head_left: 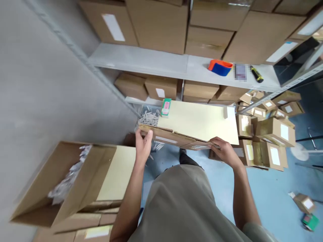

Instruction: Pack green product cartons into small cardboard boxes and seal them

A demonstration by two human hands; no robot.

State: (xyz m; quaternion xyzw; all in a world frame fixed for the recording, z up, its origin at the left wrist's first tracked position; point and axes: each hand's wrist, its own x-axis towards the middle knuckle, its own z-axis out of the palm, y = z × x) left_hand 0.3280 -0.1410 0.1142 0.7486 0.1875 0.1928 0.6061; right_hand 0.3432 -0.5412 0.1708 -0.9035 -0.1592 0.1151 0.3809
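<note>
Both my hands hold a flat cardboard box (199, 122) with a pale yellow top, level in front of me. My left hand (143, 144) grips its near left corner, fingers closed on the edge. My right hand (225, 151) grips the near right edge, fingers curled over it. A small green and pink packet (166, 107) lies on the box's far left corner. A small white item (229, 112) sits at its far right corner.
An open carton (63, 181) with clear plastic bags stands at lower left. Metal shelves (156, 62) hold large cartons, an orange and blue item (220, 67) and a yellow-black tool (256, 74). Several small labelled boxes (272, 134) pile on the right, more on the blue floor.
</note>
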